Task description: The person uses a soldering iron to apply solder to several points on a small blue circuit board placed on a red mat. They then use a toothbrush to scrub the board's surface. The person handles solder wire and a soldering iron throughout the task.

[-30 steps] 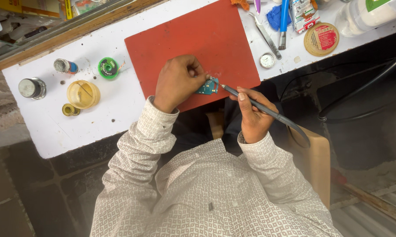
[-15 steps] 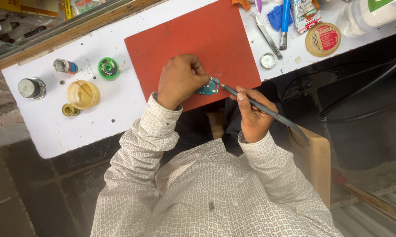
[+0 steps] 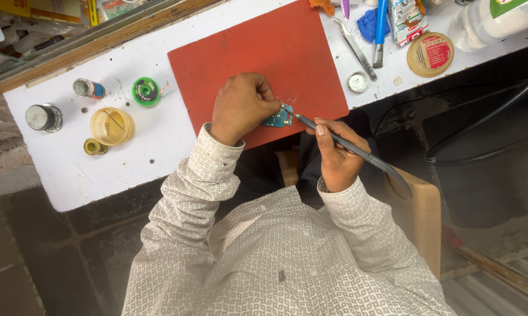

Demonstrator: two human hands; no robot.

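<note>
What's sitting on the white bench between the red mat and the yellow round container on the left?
In the head view, a green round spool lies on the white bench between the yellow container and the red mat; otherwise that stretch is bare.

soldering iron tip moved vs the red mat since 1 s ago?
No. The soldering iron tip sits at the small green circuit board near the red mat's lower edge, as before; right hand and left hand unchanged.

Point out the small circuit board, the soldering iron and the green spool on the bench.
Circuit board (image 3: pixel 277 119), head view: the blue-green face showing beside the left hand.
Soldering iron (image 3: pixel 346 143), head view: mid-handle, in the right hand's grip.
Green spool (image 3: pixel 145 91), head view: the top face, left of the red mat.
</note>
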